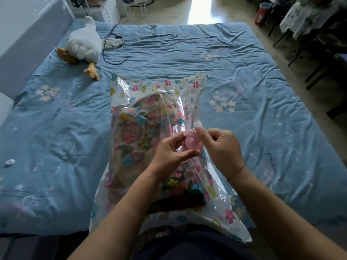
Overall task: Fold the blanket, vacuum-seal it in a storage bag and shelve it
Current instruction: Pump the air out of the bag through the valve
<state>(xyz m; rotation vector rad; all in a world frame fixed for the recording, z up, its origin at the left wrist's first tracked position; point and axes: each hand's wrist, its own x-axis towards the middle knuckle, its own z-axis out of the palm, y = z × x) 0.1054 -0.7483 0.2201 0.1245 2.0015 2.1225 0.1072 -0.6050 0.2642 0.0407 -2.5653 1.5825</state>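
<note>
Across the middle of the blue flowered bed (pixel 244 62) lies a clear, flower-printed storage bag (pixel 150 85), its near end hanging over the bed edge toward the person. Inside the bag sits the folded floral blanket (pixel 135 128). Above the bag's right half, the left hand (pixel 174 152) and right hand (pixel 219 149) meet, both pinching a small pink disc (pixel 191 141), possibly the bag's valve cap, though blur hides its detail. Beyond the bag's far left corner rest a plush goose (pixel 82 44) and a dark cord (pixel 112 40). Well left of the bag lies a small white round piece (pixel 9 162).
</note>
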